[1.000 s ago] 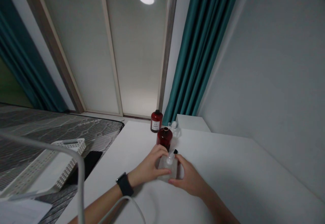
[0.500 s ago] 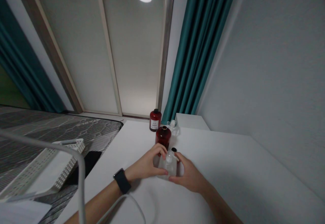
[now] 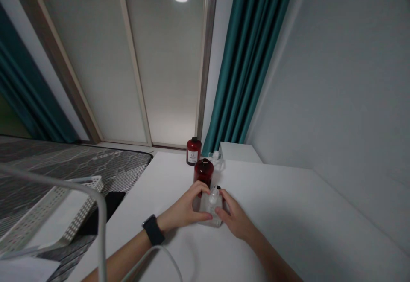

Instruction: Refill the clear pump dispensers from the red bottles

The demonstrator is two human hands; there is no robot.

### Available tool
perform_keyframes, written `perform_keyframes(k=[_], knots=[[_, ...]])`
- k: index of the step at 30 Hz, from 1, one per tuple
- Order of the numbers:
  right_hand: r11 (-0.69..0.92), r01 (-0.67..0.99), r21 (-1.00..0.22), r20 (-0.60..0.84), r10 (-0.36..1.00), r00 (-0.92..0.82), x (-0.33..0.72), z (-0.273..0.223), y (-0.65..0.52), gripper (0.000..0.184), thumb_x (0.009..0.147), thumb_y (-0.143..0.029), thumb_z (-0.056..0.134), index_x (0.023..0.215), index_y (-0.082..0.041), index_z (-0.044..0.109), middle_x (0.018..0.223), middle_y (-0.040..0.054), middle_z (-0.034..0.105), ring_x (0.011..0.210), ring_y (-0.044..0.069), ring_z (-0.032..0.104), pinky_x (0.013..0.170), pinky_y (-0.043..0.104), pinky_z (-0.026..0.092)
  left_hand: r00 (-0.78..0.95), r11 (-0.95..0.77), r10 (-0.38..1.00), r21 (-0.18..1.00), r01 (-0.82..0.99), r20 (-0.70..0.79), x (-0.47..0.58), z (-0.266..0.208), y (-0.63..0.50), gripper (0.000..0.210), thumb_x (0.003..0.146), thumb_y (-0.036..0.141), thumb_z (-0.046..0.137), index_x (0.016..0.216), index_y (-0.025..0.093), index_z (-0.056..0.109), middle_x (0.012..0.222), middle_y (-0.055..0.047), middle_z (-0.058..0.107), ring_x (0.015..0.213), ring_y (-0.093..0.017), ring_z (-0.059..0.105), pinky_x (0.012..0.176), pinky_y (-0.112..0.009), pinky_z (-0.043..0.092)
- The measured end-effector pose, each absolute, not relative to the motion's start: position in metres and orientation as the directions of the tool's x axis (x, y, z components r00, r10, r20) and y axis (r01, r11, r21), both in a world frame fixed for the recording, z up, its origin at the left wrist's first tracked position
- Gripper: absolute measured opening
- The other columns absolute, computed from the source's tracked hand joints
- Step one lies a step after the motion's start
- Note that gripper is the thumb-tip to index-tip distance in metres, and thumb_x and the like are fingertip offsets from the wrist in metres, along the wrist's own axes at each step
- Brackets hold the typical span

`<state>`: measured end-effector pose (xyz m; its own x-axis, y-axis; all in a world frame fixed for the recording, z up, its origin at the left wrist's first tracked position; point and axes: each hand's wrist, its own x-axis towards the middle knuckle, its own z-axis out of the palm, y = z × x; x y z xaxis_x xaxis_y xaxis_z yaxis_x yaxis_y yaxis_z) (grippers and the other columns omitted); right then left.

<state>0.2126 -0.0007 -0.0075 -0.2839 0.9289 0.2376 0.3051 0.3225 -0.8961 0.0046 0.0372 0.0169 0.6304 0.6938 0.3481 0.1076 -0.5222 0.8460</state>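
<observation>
A clear, squarish bottle point(image 3: 210, 214) with a translucent pump-like top point(image 3: 214, 194) stands upright on the white table point(image 3: 256, 196). My left hand point(image 3: 187, 205), with a dark watch on its wrist, curves its fingers and thumb around the bottle's left side. On the right side my right hand point(image 3: 236, 218) grips it, thumb across the front and fingers behind the top. Just behind stands a dark red bottle point(image 3: 203, 171) with its neck uncapped. Close to my right fingertips, a small black cap point(image 3: 218, 187) is mostly hidden.
Farther back are a labelled red bottle point(image 3: 193, 152) with a black cap, some clear plastic item point(image 3: 217, 161), and a white box point(image 3: 240, 152). A grey tube point(image 3: 102, 231) crosses the lower left. Beyond the table's left edge lies a white perforated basket point(image 3: 81, 216).
My right thumb has moved up and inward across the front of the clear bottle, and my right hand has shifted slightly left. The left hand keeps its hold. The view has shifted a little.
</observation>
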Motion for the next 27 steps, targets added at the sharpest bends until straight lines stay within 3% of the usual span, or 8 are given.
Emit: perform_keyframes(k=[3,9,15,20,23,27], knots=[[0.311,0.309,-0.899,0.244,0.94,-0.237,0.208,-0.009,0.002,0.028,0.091,-0.037,0.054,0.113,-0.019,0.055,0.11,0.0067,0.063,0.103,0.025,0.058,0.091,0.037,0.044,0.634,-0.522,0.686,0.849,0.088,0.356,0.006,0.016,0.037,0.04,0.073,0.026,0.079,0.104,0.021,0.055,0.117,-0.007,0.052,0.112,-0.025,0.051,0.098,-0.038,0.041],[0.379,0.275,-0.884,0.331,0.921,-0.205,0.209,-0.007,0.001,0.028,0.093,-0.026,0.046,0.119,-0.022,0.055,0.112,0.0055,0.062,0.106,0.023,0.057,0.093,0.035,0.043,0.621,-0.508,0.696,0.858,0.072,0.36,0.006,0.014,0.038,0.042,0.072,0.023,0.08,0.105,0.021,0.053,0.114,-0.006,0.053,0.108,-0.024,0.052,0.094,-0.036,0.041],[0.426,0.214,-0.879,0.436,0.9,0.002,0.199,-0.012,-0.003,0.053,0.072,-0.006,0.042,0.121,-0.023,0.053,0.105,0.0035,0.059,0.104,0.02,0.056,0.095,0.034,0.043,0.628,-0.502,0.692,0.863,0.066,0.355,0.007,0.016,0.039,0.041,0.071,0.022,0.08,0.103,0.021,0.054,0.116,-0.006,0.051,0.111,-0.025,0.051,0.099,-0.037,0.039],[0.414,0.165,-0.895,0.414,0.91,-0.036,0.193,-0.009,-0.011,0.066,0.069,-0.003,0.041,0.131,-0.025,0.046,0.113,0.004,0.06,0.112,0.021,0.056,0.099,0.035,0.042,0.626,-0.499,0.692,0.865,0.054,0.36,0.007,0.014,0.039,0.038,0.072,0.023,0.08,0.099,0.02,0.053,0.115,-0.006,0.051,0.111,-0.024,0.052,0.098,-0.037,0.04],[0.415,0.2,-0.887,0.408,0.91,-0.077,0.193,-0.006,-0.013,0.066,0.071,-0.004,0.043,0.133,-0.025,0.044,0.121,0.0053,0.058,0.117,0.021,0.053,0.105,0.038,0.039,0.62,-0.501,0.691,0.865,0.038,0.372,0.007,0.012,0.039,0.035,0.072,0.023,0.08,0.093,0.02,0.052,0.115,-0.007,0.052,0.112,-0.024,0.052,0.098,-0.036,0.039],[0.436,0.287,-0.853,0.443,0.895,-0.046,0.192,-0.006,-0.013,0.061,0.075,-0.008,0.049,0.133,-0.024,0.045,0.114,0.0051,0.056,0.112,0.022,0.053,0.104,0.039,0.04,0.615,-0.496,0.695,0.867,0.037,0.372,0.007,0.011,0.039,0.035,0.071,0.022,0.08,0.092,0.02,0.052,0.115,-0.006,0.052,0.111,-0.024,0.052,0.098,-0.036,0.04]])
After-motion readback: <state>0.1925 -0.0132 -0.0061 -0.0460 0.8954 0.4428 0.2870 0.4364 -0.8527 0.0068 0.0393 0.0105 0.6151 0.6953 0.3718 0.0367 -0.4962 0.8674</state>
